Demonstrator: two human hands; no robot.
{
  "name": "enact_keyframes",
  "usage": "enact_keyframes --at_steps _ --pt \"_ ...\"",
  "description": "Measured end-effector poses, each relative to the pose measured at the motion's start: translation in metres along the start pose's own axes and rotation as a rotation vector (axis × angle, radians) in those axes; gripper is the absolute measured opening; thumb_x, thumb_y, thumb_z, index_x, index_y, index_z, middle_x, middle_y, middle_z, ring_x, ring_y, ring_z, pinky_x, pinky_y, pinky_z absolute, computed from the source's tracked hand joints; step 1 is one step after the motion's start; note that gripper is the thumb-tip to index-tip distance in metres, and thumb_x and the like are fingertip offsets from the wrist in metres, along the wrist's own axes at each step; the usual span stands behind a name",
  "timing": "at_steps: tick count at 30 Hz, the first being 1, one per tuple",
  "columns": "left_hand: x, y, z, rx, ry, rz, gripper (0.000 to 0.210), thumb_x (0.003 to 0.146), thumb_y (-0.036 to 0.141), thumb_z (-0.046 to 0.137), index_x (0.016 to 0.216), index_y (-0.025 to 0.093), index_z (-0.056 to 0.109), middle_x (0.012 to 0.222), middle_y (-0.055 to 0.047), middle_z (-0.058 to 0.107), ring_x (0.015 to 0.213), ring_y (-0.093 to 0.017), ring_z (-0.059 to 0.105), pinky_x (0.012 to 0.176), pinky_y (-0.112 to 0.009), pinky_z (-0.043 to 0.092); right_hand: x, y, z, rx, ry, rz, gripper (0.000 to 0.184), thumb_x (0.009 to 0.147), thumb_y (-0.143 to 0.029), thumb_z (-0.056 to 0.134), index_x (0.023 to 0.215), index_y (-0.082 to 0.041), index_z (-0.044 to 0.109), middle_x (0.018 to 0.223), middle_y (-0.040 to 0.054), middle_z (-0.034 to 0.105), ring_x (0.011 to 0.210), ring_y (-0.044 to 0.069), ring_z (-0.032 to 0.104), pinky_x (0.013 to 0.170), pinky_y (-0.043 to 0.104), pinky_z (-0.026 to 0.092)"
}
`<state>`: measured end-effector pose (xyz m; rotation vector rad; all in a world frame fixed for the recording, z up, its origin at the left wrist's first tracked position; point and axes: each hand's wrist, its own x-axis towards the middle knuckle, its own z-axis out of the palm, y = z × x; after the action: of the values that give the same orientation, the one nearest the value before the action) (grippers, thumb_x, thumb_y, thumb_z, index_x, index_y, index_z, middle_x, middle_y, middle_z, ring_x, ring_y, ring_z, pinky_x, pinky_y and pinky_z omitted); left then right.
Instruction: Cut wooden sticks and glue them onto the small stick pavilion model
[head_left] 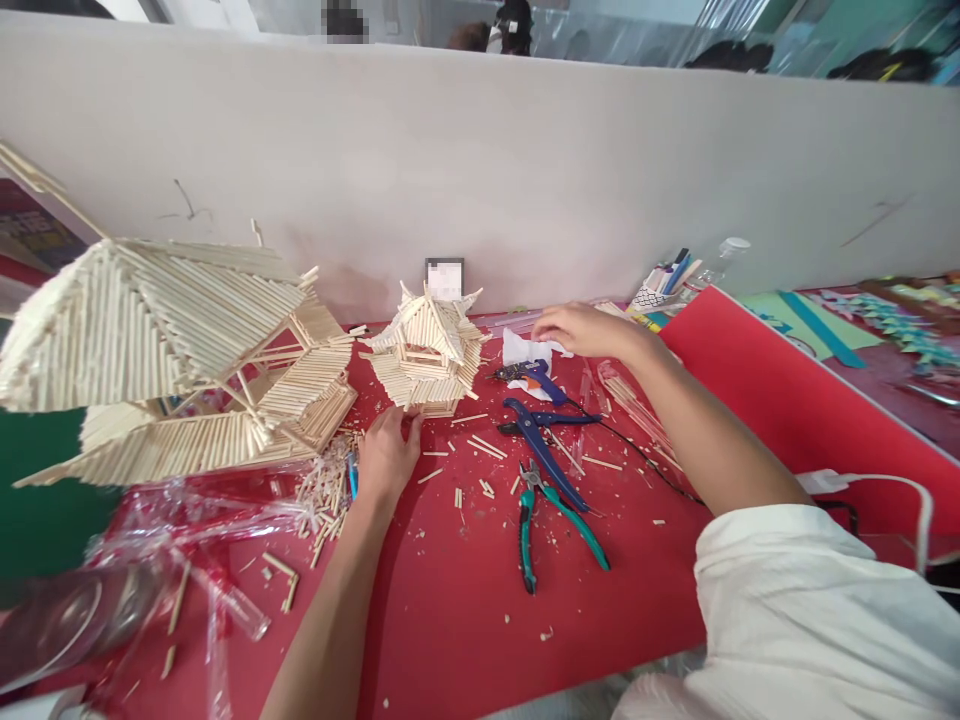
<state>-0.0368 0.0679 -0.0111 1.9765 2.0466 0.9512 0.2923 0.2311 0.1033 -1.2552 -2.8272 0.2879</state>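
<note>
My left hand point(390, 452) is at the front left edge of a small pavilion model point(429, 350) built of thin wooden sticks, its fingers bent against the base. Farther right, my right hand point(585, 330) reaches over a crumpled white tissue point(523, 347); its fingers are curled together, and what they hold, if anything, is hidden. A blue glue gun point(541, 380) lies just in front of that tissue. Nearer to me are a blue-handled cutter point(546, 450) and green-handled pliers point(559, 520), jaws pointing away. Cut sticks point(487, 447) are scattered around the tools.
A larger stick-built pavilion point(180, 340) stands at left, beside clear plastic wrapping point(202, 530) and a heap of stick scraps point(326, 495). Behind the red table point(465, 620) rises a white partition point(480, 170). A red board point(795, 400), a pen holder point(656, 285) and a clear bottle point(720, 262) are at right.
</note>
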Motion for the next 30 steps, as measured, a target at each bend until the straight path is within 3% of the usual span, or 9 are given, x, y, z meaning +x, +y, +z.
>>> enact_keyframes --at_steps 4,7,14,30 --pt "0.0 0.0 0.001 0.001 -0.006 -0.006 0.021 0.096 0.035 0.052 0.097 0.02 0.067 0.095 -0.008 0.075 0.088 -0.025 0.071 0.076 -0.031 0.049 -0.008 0.03 0.035 -0.184 -0.129 0.234 0.031 0.083 -0.011 0.058 0.108 -0.023 0.073 0.106 0.0105 0.073 0.096 0.027 0.066 0.076 0.033 0.043" --pt "0.0 -0.001 0.002 -0.001 -0.006 0.002 0.022 0.097 0.036 0.052 0.097 0.02 0.068 0.095 -0.008 0.075 0.088 -0.024 0.071 0.077 -0.031 0.049 -0.013 0.041 0.049 -0.154 -0.158 0.283 0.028 0.081 -0.011 0.06 0.103 -0.023 0.074 0.102 0.0109 0.074 0.095 0.029 0.067 0.075 0.033 0.043" --pt "0.001 -0.002 0.002 -0.007 -0.002 0.0 0.02 0.096 0.034 0.054 0.098 0.02 0.068 0.097 -0.009 0.075 0.09 -0.025 0.071 0.076 -0.031 0.049 -0.006 0.053 0.065 0.065 -0.153 0.189 0.031 0.09 -0.016 0.051 0.116 -0.022 0.068 0.103 0.0076 0.075 0.094 0.022 0.068 0.076 0.027 0.043" --pt "0.001 -0.001 0.0 -0.001 -0.005 -0.004 0.019 0.095 0.033 0.054 0.096 0.02 0.067 0.095 -0.008 0.075 0.089 -0.025 0.07 0.077 -0.031 0.049 0.007 0.069 0.067 0.334 -0.209 0.075 0.041 0.092 -0.039 0.048 0.118 -0.018 0.071 0.104 0.0108 0.074 0.091 0.023 0.066 0.083 0.033 0.046"
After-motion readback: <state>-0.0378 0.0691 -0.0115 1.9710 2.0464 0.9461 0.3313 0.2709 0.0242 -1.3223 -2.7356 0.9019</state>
